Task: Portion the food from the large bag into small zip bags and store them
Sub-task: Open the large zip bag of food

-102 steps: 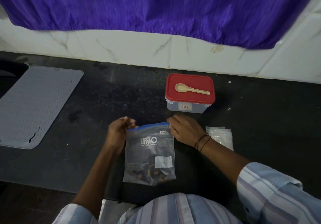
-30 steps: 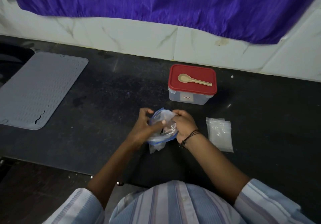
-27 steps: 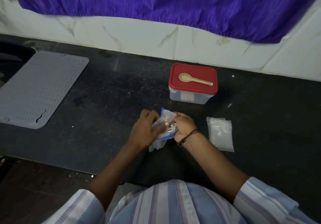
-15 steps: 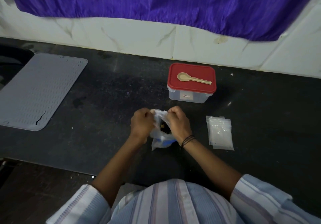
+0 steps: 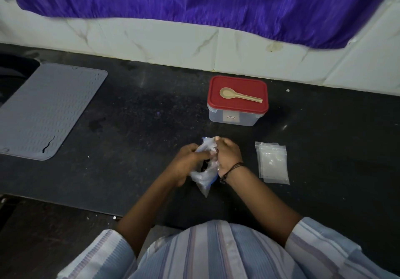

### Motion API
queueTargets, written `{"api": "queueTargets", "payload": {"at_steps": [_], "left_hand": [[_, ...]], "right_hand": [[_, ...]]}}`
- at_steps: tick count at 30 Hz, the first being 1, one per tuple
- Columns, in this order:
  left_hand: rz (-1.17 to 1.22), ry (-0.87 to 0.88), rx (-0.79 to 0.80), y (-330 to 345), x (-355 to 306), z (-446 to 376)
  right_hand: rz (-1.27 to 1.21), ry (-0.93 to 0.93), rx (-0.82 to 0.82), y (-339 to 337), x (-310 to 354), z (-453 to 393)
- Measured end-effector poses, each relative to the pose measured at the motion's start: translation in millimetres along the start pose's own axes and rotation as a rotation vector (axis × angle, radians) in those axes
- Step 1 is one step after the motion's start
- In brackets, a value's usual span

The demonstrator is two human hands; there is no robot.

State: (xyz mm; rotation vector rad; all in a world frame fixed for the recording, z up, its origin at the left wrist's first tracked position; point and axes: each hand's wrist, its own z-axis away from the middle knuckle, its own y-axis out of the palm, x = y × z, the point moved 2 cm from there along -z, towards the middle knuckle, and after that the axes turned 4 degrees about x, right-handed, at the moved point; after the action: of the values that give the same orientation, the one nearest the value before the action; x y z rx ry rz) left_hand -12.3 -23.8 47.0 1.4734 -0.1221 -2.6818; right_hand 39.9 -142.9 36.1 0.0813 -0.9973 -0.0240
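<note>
Head view: large bag, 1 item, now bunched upright between both hands at centre of the dark desk, no longer lying flat as 3.4 s ago; mouth apparently being worked open, so portioning has not begun. Left hand and right hand, fingers closed on the bag's crumpled upper plastic, wrists angled inward. Small zip bags, flat stack, just right of the hands, untouched. Container, red lid shut, spoon resting on top.
</note>
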Motion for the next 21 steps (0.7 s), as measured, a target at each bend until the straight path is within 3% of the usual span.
{"api": "queueTargets", "payload": {"at_steps": [4, 7, 10, 12, 17, 19, 21], "left_hand": [[-0.235, 0.061, -0.179, -14, 5, -4], [-0.351, 0.073, -0.358, -14, 4, -4], [-0.36, 0.099, -0.438, -10, 7, -1], [-0.397, 0.137, -0.411, -5, 9, 2], [-0.642, 0.339, -0.424, 0, -2, 5], [-0.751, 0.489, -0.402, -2, -2, 2], [-0.9, 0.658, -0.363, -5, -4, -2]], "right_hand": [[-0.114, 0.315, 0.127, -6, 0, -1], [0.143, 0.268, 0.12, -10, 3, -6], [0.641, -0.039, 0.055, -10, 8, -8], [0.789, -0.229, 0.012, -14, 3, -2], [1.055, -1.11, -0.114, -22, 8, 30], [1.173, -1.284, -0.057, -24, 5, 44], [1.337, -1.267, 0.026, -25, -1, 49]]}}
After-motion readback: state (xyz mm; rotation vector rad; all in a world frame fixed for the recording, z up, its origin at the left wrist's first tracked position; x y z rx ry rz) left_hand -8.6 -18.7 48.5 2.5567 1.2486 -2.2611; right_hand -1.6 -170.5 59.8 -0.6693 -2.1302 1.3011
